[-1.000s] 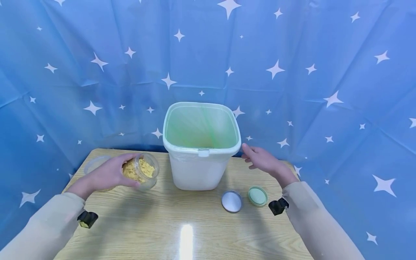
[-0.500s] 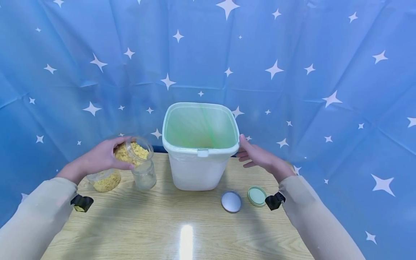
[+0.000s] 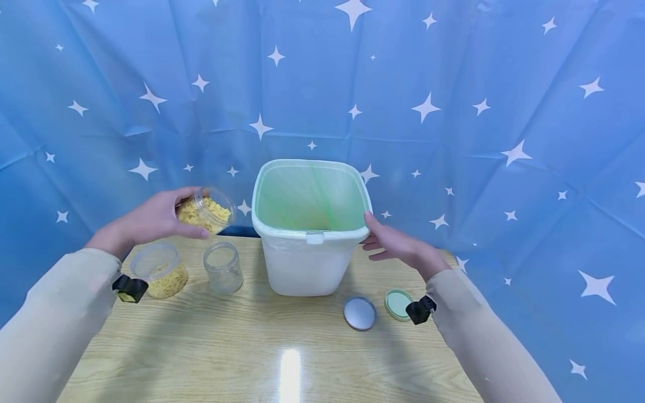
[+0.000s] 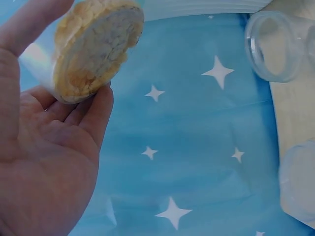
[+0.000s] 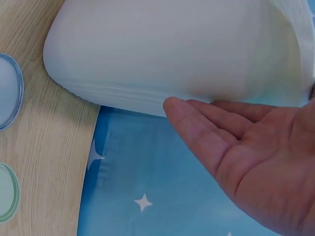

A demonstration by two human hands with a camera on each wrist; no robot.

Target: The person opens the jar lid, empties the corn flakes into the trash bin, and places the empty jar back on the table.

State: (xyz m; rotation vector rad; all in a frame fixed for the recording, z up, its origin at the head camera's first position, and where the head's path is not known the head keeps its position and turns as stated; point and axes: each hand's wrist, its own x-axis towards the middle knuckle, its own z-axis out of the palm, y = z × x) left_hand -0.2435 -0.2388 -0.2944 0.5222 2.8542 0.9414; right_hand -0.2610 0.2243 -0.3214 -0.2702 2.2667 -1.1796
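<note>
My left hand (image 3: 156,219) grips a clear jar of yellow flakes (image 3: 204,214), raised over the table and tilted with its mouth toward the right. Thumb and fingers lie on opposite sides of the jar, and its flake-filled base (image 4: 101,54) faces the left wrist camera. A white bin (image 3: 307,266) with a pale green inside stands at the centre back. At its right rim is my right hand (image 3: 398,246), the thumb touching the rim. In the right wrist view the right fingers (image 5: 202,137) lie nearly straight beside the bin wall.
Below the left hand, a clear jar (image 3: 223,274) stands on the wooden table (image 3: 242,347), beside a clear tub (image 3: 163,277) holding yellow flakes. Right of the bin lie a silver lid (image 3: 360,313) and a green lid (image 3: 397,305). A blue starred curtain (image 3: 312,84) hangs behind.
My left hand has lifted the flake-filled jar up and slightly left, uncovering the other jar and the tub. My right hand has moved slightly left, bringing its thumb to the bin's rim.
</note>
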